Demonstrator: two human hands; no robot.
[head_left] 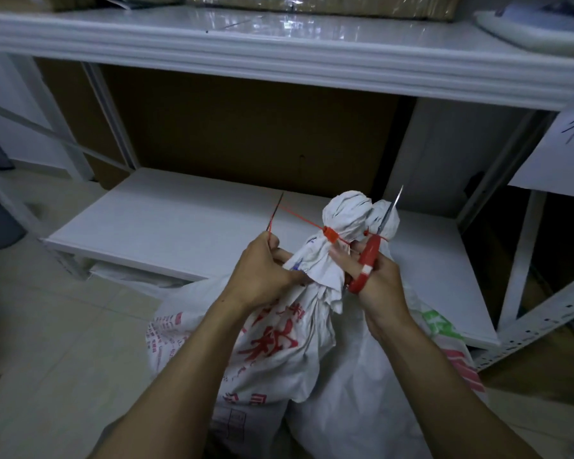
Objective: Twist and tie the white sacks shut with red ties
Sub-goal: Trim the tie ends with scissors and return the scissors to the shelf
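Two sacks stand side by side on the floor [47, 326], touching, in front of the lower shelf [179, 226]. The left hand [262, 270] grips the neck of the left sack [279, 352]; its tie [330, 235] sits just above and right of that hand. The right hand [378, 279], beside the right sack [362, 392], holds scissors [367, 260] pointing up past the knotted tops. Spare ties [275, 213] project above the left hand. The upper shelf [279, 54] lies beyond both hands.
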